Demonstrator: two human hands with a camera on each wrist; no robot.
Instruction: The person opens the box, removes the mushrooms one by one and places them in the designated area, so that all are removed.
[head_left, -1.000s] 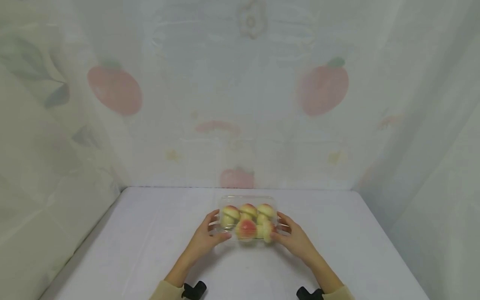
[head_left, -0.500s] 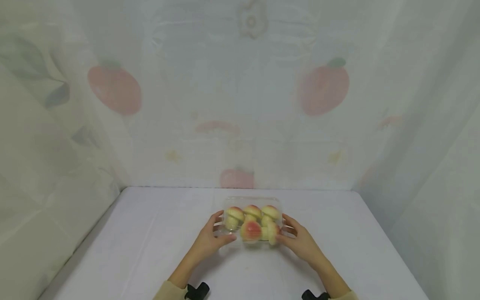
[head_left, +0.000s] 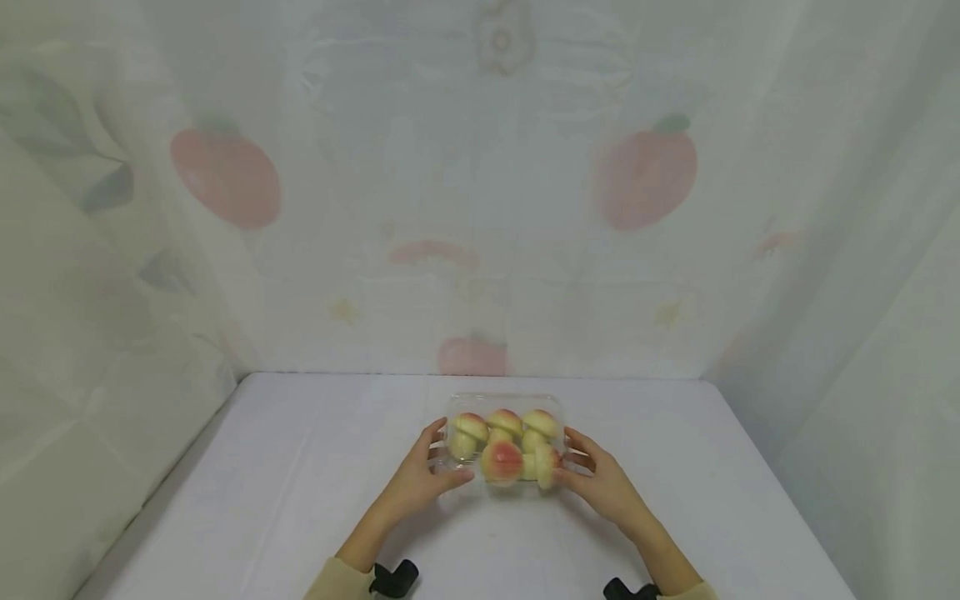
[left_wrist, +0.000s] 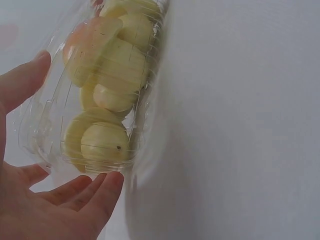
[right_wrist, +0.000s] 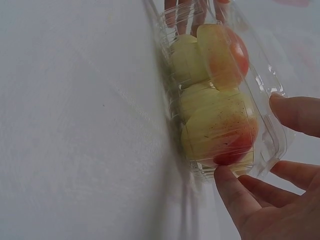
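A clear plastic clamshell box [head_left: 504,398] with several yellow mushrooms [head_left: 502,462], red-flushed on their caps, is at the middle of the table. My left hand [head_left: 417,477] grips its left end, the thumb on the near side and the fingers along the end wall. At the opposite end my right hand [head_left: 606,490] holds it the same way. In the left wrist view, pale stems and caps press close behind the ribbed plastic [left_wrist: 141,125]. The right wrist view has a red-tinged cap [right_wrist: 232,132] lying against the wall, near my fingertips.
A white cloth covers the table [head_left: 322,517]. Behind it hangs a pale curtain [head_left: 540,308] with printed fruit, and similar sheets [head_left: 112,392] close in both sides. Black straps with camera mounts [head_left: 394,578] sit at both wrists.
Both hands have shifted the box slightly to the right and a touch nearer since a second ago. Over the last half second they have stayed almost still.
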